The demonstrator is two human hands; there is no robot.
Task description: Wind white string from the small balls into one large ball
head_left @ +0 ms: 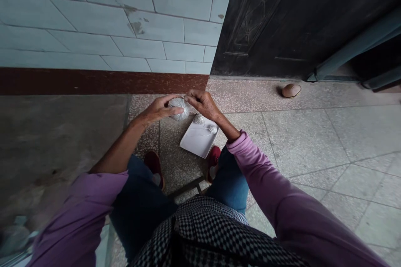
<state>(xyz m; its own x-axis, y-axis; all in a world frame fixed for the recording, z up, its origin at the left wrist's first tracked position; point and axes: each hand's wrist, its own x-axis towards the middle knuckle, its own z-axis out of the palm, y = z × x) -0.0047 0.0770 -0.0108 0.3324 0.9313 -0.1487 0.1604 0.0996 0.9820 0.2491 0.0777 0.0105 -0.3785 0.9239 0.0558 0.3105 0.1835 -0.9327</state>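
Observation:
My left hand (pixel 159 109) and my right hand (pixel 203 104) are both closed around a small whitish ball (pixel 179 106) that looks like wound thread or a clear bag, held above the floor in front of my knees. The left fingers cup its underside; the right fingertips pinch its top right side. Just below the hands a white square tray (pixel 197 142) lies on the floor with two small whitish lumps (pixel 199 119) near its far edge.
I sit with my knees apart, red shoes (pixel 154 166) either side of the tray. A pale tiled wall with a red base stands ahead, a dark door to the right. A brown rounded object (pixel 291 90) lies by the door.

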